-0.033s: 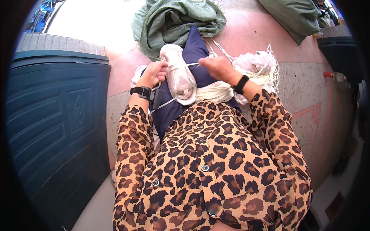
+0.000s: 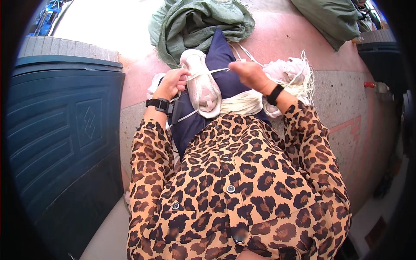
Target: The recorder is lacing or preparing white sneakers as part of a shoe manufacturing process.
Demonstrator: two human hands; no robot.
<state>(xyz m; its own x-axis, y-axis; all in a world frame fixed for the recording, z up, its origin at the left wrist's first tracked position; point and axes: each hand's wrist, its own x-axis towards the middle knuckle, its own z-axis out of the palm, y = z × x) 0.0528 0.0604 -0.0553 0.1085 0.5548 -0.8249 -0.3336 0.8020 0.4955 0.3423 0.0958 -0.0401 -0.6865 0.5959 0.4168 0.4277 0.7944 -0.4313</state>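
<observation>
A pale pink and white sneaker [image 2: 203, 92] lies lengthwise on my dark blue trousers [image 2: 225, 82]. Its lower end is close to my shirt front. Beside its left edge, the fingers of my left hand [image 2: 174, 82] pinch a white strand at the lacing. My right hand [image 2: 252, 76] is closed on the end of a white shoelace [image 2: 219, 70], which runs taut across the shoe's upper to it. Against the right side of the sneaker rests a bundle of cream laces [image 2: 241, 103]. A loose strand trails from the shoe toward my left wrist.
More pale pink and white shoes [image 2: 286, 71] with dangling laces are heaped at my right. Beyond my legs lies a crumpled green sack [image 2: 199, 28]; another green sack [image 2: 331, 19] is at the far right. A dark blue panelled door [image 2: 65, 121] stands on the left.
My right hand has shifted slightly to the right, drawing the lace a little further from the shoe. My left hand and the sneaker have barely moved.
</observation>
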